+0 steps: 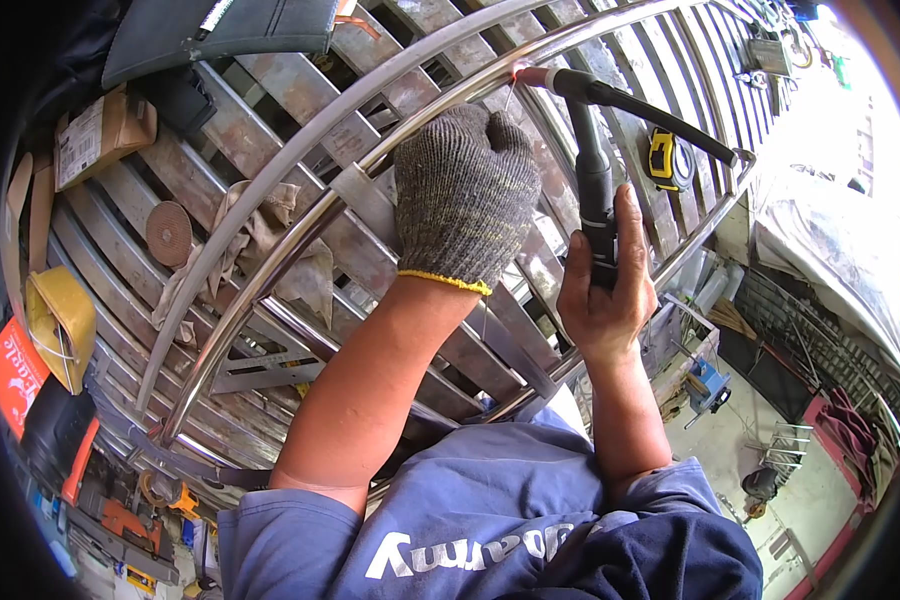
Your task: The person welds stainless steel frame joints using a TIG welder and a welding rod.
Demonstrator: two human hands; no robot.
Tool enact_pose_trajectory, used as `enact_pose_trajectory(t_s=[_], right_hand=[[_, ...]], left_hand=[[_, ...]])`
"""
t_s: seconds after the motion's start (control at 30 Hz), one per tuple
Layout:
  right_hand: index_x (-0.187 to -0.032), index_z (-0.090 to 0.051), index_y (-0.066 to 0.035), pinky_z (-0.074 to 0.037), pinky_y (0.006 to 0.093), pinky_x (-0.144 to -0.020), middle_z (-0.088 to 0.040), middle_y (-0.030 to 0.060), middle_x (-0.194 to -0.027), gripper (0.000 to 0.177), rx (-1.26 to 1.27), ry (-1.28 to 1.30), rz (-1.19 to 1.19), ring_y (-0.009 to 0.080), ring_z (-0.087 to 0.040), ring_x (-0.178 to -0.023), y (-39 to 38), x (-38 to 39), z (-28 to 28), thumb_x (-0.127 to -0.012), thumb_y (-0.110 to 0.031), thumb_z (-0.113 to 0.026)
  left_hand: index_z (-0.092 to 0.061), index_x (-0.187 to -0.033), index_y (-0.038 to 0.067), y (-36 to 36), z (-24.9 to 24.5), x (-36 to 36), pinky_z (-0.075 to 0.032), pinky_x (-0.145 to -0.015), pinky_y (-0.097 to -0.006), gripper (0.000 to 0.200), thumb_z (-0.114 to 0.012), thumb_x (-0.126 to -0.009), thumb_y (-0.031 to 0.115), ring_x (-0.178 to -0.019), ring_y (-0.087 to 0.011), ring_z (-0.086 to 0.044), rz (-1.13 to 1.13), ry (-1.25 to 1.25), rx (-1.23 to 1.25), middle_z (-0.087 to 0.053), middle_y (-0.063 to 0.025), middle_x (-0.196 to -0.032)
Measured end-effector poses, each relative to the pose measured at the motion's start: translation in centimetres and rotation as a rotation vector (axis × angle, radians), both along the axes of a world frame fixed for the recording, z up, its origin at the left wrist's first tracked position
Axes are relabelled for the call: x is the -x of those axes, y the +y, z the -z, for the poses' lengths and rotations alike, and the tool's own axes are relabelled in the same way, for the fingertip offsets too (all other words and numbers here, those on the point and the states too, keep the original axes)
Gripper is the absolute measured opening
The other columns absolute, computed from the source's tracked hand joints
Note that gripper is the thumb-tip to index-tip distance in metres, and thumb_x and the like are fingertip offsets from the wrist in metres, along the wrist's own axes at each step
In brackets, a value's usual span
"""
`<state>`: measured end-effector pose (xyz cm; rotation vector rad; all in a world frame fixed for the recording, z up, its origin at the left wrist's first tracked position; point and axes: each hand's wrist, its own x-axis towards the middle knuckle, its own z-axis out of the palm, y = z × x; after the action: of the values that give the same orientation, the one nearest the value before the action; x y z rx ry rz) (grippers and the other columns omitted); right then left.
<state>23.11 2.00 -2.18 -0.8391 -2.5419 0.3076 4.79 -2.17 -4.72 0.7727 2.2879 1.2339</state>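
Observation:
My right hand, bare, is wrapped round the handle of a black TIG welding torch. The torch's reddish nozzle points left at a shiny curved metal tube, and a small red glow shows at its tip. My left hand wears a grey knitted glove with a yellow cuff and is closed just left of the torch. A thin filler rod sticks up from the gloved fingers to the glowing spot; the fingertips themselves are hidden. A duller curved tube runs alongside the shiny one.
Beneath lies a slatted metal surface. A yellow-black tape measure rests right of the torch. On the left are a cardboard box, a brown coiled disc, rags and a yellow object. A blue tool stands lower right.

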Motion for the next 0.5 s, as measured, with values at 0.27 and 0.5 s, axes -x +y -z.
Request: enact_pose_trajectory(t_s=[0.27, 0.5], right_hand=[[-0.161, -0.038, 0.007, -0.061, 0.0327, -0.082, -0.063, 0.0283, -0.145, 0.073, 0.052, 0.044, 0.055, 0.025, -0.077, -0.1, -0.3, -0.8, 0.9, -0.098, -0.003, -0.073], [-0.158, -0.041, 0.009, -0.062, 0.0351, -0.086, -0.061, 0.0308, -0.147, 0.069, 0.01, 0.019, 0.022, 0.0314, -0.076, -0.111, -0.3, -0.5, 0.5, -0.098, -0.004, -0.073]], left_hand=[[-0.069, -0.079, -0.002, 0.1, 0.2, -0.1, -0.054, -0.067, -0.0496, 0.036, -0.063, -0.102, 0.025, -0.068, -0.0421, -0.069, -0.027, -0.005, 0.004, -0.067, -0.0229, -0.069], [-0.071, -0.081, -0.004, 0.1, -0.1, 0.1, -0.058, -0.067, -0.0515, 0.027, -0.065, -0.096, 0.017, -0.073, -0.0461, -0.072, -0.009, 0.002, -0.003, -0.069, -0.0292, -0.074]])
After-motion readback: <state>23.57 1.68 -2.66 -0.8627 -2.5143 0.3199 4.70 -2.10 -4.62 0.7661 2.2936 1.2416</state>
